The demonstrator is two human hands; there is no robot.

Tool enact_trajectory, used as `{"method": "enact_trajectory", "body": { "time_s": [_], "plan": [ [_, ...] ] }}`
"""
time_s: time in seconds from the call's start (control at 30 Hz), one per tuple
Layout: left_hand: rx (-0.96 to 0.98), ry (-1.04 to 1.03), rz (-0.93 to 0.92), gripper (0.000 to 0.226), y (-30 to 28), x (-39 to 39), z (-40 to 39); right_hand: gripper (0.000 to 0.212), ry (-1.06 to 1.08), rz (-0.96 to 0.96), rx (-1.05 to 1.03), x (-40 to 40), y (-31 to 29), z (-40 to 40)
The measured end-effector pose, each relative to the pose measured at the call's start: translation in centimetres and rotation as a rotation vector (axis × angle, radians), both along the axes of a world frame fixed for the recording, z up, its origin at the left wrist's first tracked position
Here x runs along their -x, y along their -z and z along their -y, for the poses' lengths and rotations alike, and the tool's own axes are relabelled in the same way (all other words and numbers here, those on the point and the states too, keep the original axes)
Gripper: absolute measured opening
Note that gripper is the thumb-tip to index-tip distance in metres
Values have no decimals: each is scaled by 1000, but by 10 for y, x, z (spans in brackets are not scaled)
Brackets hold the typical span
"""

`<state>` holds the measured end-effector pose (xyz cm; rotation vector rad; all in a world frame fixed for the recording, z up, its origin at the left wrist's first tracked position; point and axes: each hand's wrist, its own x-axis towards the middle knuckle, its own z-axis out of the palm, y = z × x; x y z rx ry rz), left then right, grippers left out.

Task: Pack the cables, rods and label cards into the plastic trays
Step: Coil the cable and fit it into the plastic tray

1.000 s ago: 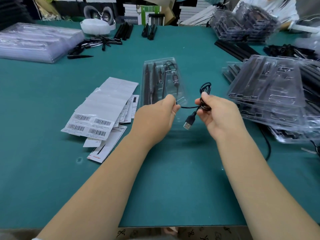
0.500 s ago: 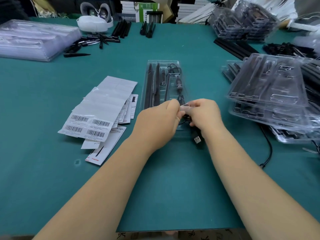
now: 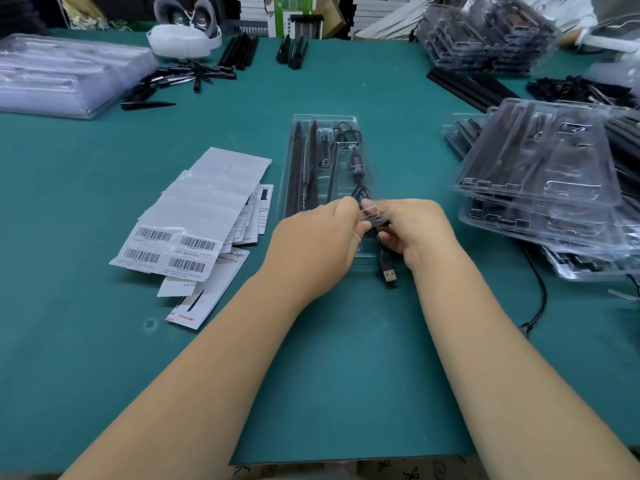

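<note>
Nearest, the USB plug (image 3: 388,270) dangles past the tray's near edge while left hand (image 3: 317,247) and right hand (image 3: 412,228) pinch the black cable (image 3: 360,195) over the clear tray (image 3: 323,119); coil it tightly, then seat it beside the rods (image 3: 304,168).

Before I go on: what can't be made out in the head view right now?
- Near end of the tray: behind both hands.
- How the left hand and right hand grip the cable: fingers overlap, motion blur.
- Whether the cable's coil sits in its slot: hidden by the fingers.
- Card print: too small to read.
- Tray stack: cut off by the right edge.
</note>
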<state>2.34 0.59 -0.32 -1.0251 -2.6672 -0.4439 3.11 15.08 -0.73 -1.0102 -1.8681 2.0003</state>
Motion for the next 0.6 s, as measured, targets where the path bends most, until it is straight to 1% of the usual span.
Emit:
{"method": "enact_trajectory", "body": {
  "time_s": [0.03, 0.07, 0.17, 0.23, 0.33, 0.43, 0.5, 0.6],
  "plan": [
    [3, -5, 1, 25, 0, 1, 0, 16, 2, 1, -15, 2, 0, 1],
    [6, -12, 2, 24, 1, 1, -1, 17, 7, 0, -73, 3, 2, 2],
    [5, -24, 4, 23, 2, 2, -1, 19, 67, -25, -391, 2, 12, 8],
    [1, -29, 8, 23, 3, 3, -1, 19, 100, -70, -520, -2, 15, 12],
    [0, -27, 3, 24, 4, 5, -1, 18, 89, -98, -573, -3, 16, 13],
    [-6, -31, 38, 25, 5, 9, 4, 16, 50, -47, -688, 1, 18, 11],
    [-27, -30, 73, 26, 5, 11, 10, 18, -17, -8, -727, 3, 17, 14],
    [-61, -57, 37, 28, 7, 15, 14, 25, -146, 49, -898, 1, 16, 14]
  ]
}}
